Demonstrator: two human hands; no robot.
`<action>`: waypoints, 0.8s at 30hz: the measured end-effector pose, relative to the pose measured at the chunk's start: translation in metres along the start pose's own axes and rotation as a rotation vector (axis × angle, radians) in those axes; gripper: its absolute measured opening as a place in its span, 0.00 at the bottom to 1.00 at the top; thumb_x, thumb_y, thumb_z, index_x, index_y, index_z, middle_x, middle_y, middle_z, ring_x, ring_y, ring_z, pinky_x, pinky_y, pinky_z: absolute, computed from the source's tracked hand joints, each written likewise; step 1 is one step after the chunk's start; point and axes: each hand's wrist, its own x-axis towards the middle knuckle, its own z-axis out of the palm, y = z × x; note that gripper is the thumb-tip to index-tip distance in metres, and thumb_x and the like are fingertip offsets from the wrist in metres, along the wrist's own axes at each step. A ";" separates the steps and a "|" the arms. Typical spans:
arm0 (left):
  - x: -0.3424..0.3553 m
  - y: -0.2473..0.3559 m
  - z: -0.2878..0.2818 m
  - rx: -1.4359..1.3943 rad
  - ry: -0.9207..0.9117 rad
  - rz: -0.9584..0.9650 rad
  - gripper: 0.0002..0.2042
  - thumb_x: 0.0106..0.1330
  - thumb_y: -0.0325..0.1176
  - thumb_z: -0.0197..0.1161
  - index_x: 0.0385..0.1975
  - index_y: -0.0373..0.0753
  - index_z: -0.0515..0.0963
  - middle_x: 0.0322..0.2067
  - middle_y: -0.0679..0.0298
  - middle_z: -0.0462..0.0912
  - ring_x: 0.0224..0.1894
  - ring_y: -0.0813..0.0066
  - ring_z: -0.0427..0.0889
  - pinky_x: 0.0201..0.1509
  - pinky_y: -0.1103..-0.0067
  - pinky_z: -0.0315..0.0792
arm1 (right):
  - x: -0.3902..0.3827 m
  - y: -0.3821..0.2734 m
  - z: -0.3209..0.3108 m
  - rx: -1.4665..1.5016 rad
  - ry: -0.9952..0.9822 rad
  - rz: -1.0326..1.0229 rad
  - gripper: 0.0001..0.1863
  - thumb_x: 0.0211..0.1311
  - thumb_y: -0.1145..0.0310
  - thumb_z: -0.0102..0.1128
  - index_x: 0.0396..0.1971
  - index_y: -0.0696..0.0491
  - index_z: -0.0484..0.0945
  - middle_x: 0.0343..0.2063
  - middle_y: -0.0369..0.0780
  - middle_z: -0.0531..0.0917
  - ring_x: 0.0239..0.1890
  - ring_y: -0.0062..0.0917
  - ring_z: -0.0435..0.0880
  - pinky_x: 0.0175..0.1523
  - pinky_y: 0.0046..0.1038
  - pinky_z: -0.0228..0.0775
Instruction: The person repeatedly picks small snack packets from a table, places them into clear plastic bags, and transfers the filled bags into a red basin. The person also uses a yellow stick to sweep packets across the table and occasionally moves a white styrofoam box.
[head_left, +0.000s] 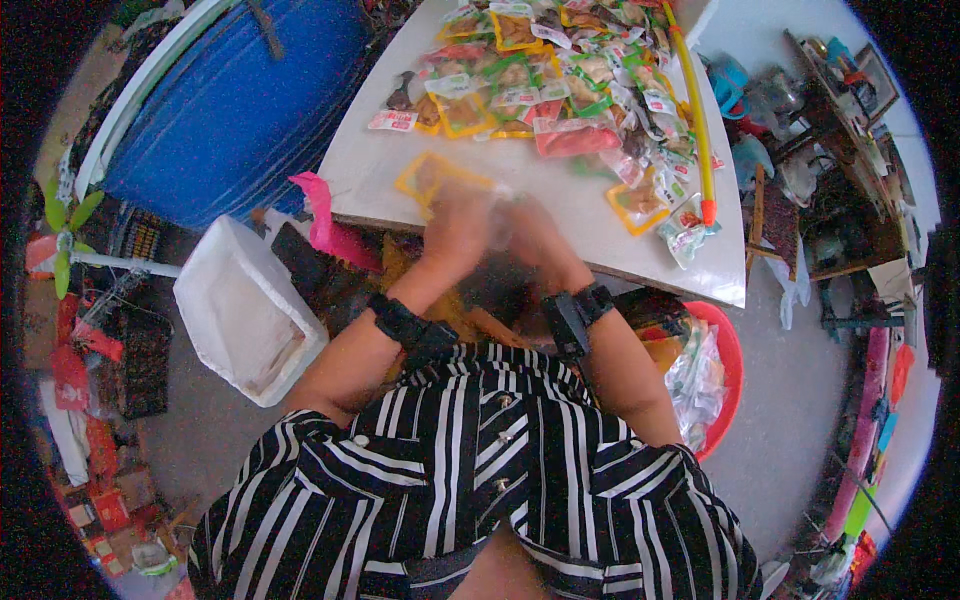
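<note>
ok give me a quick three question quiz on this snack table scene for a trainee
1. True or false: the left hand and right hand meet at the near edge of the white table.
2. What lies along the table's right side? A) long yellow stick with orange tip B) a broom C) a rope
3. What colour is the round plastic basin on the floor at the person's right?

Key: 1 true; 2 A; 3 red. Motion blur hides what the hands hold.

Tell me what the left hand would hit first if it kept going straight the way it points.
Probably the yellow-edged snack packet lying just beyond the left hand on the white table; the hand is motion-blurred, so its exact heading is uncertain.
</note>
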 end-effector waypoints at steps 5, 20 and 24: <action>-0.011 0.002 0.001 -0.067 -0.056 -0.156 0.06 0.52 0.32 0.47 0.25 0.37 0.67 0.25 0.53 0.70 0.29 0.51 0.70 0.28 0.62 0.65 | -0.011 0.006 -0.006 0.153 0.099 0.338 0.07 0.42 0.71 0.48 0.22 0.58 0.71 0.18 0.45 0.72 0.25 0.33 0.72 0.28 0.31 0.64; -0.019 0.002 -0.003 0.018 0.013 -0.014 0.05 0.48 0.33 0.51 0.23 0.41 0.70 0.24 0.58 0.73 0.29 0.57 0.72 0.30 0.66 0.66 | 0.015 0.004 0.013 -0.225 0.054 -0.255 0.06 0.33 0.67 0.53 0.13 0.54 0.74 0.17 0.43 0.74 0.25 0.39 0.71 0.33 0.34 0.63; -0.037 -0.005 -0.009 0.131 0.126 0.143 0.15 0.45 0.36 0.56 0.35 0.41 0.70 0.37 0.58 0.70 0.43 0.58 0.67 0.47 0.67 0.60 | 0.004 0.005 -0.008 -0.167 0.120 -0.323 0.06 0.34 0.69 0.54 0.13 0.55 0.74 0.18 0.43 0.75 0.26 0.39 0.72 0.33 0.33 0.65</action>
